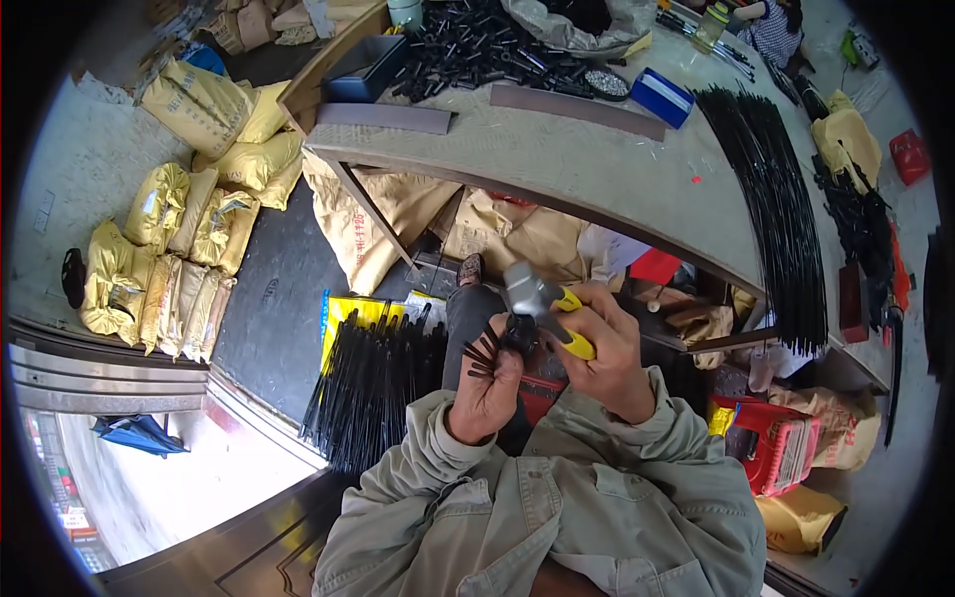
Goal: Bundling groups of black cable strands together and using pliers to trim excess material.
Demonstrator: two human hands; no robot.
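Note:
In front of my body, my right hand (pixel 609 343) is closed around pliers (pixel 535 295) with yellow-and-grey handles and a pale metal head. My left hand (pixel 487 398) grips a bunch of thin dark rods (pixel 481 352), whose short ends fan out to the left past the fingers. The pliers' head lies just above a round black piece (pixel 519 330) at the left fingertips; whether the jaws touch it I cannot tell. To the left of my left hand stands a dense bundle of long black rods (pixel 373 388), with a yellow bag (pixel 363 310) behind it.
A worktable (pixel 597 164) ahead carries a heap of short black tubes (pixel 487 50), a blue box (pixel 663 98) and long black rods (pixel 771 209). Yellow sacks (pixel 214 109) are stacked at the left. A red plastic stool (pixel 786 453) stands at right.

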